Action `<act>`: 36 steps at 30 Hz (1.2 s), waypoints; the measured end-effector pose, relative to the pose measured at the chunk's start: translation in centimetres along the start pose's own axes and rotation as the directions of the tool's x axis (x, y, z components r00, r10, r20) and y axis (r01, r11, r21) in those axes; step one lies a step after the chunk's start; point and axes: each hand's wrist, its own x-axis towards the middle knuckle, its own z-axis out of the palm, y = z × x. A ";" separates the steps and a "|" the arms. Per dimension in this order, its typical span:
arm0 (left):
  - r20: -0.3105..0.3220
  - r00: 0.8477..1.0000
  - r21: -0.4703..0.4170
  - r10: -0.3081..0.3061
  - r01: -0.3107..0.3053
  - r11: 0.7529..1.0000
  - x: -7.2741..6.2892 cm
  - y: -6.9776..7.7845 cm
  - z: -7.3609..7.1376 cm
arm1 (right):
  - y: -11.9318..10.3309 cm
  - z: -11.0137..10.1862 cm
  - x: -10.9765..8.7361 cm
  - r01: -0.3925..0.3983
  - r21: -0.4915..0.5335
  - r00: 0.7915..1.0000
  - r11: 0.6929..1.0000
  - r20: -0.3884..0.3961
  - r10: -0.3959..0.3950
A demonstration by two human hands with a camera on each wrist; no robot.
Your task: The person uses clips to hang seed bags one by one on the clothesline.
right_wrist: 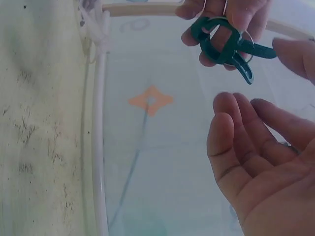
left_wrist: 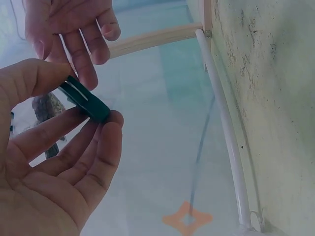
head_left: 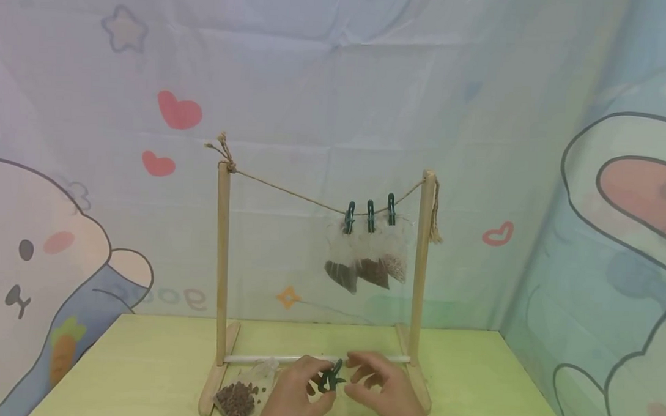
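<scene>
My left hand [head_left: 299, 393] pinches a dark green plastic clip [head_left: 331, 376] between thumb and fingers, above the table's front part. In the right wrist view the clip [right_wrist: 221, 44] shows a rounded jaw end and two splayed handles. Just to the right is my right hand [head_left: 382, 390], its fingers loosely bent and holding nothing, a small gap from the clip. Left of my left hand, a clear bag [head_left: 261, 374] lies on the table with reddish-brown pellets [head_left: 235, 402] in and around its mouth.
A wooden frame [head_left: 221, 259] stands on the yellow-green table [head_left: 140, 366], with a white crossbar [head_left: 267, 358] low down. From its sagging rope [head_left: 289, 190], three green clips [head_left: 370, 215] hold clear bags [head_left: 373, 272] of dark, brown and pale grains near the right post [head_left: 421, 266].
</scene>
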 end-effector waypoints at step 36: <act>-0.324 0.914 0.355 -0.242 0.355 0.865 -0.9 -6.3 -3.6 | 1.1 -1.1 -0.2 0.054 -0.176 0.987 0.983 -0.139 -0.080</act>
